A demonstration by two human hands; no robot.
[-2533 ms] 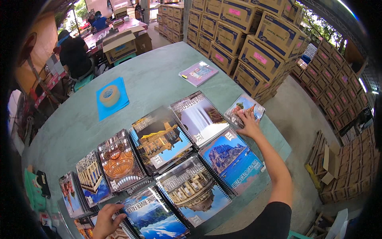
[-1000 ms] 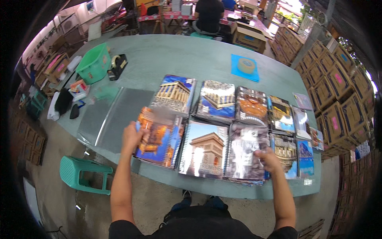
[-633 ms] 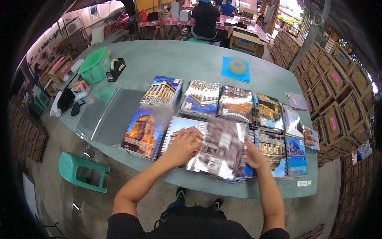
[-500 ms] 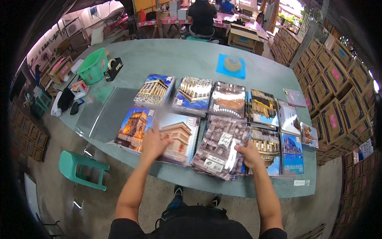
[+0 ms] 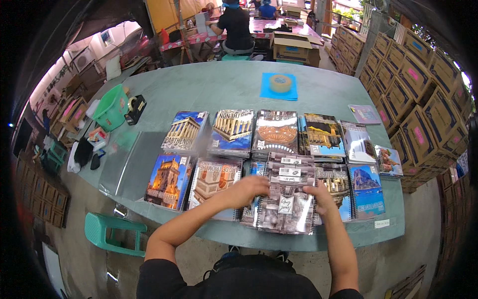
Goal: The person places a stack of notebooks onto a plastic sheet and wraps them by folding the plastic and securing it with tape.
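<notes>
Two rows of spiral notebooks (image 5: 275, 130) cover my side of the green desk (image 5: 224, 87), covers up and edges butted together, I judge so each picture can be told apart at a glance. My hands both grip one stack of notebooks (image 5: 287, 199) sitting in the front row: my left hand (image 5: 249, 190) is curled over its left edge, fingers closed on it, and my right hand (image 5: 318, 192) clamps the right edge with the thumb on top. Holding it from both sides keeps the pile square, since the glossy covers look as if they would slide on each other. Left of that stack lie a notebook with an arch (image 5: 214, 185) and, beyond it, one with a lit tower (image 5: 167, 180), both flat and untouched. Further left of the stack clear plastic sleeves (image 5: 127, 164) lie spread on the desk, and past them a green basket (image 5: 110, 107) and a black tape dispenser (image 5: 134, 108) stand near the desk's edge. Well behind the stack, across the desk, a tape roll (image 5: 280, 82) rests on a blue sheet (image 5: 279, 89). Right of the stack, off the desk, cardboard boxes (image 5: 418, 74) are piled high. Beyond the desk's far side a person in dark clothes (image 5: 234, 27) sits at another table.
</notes>
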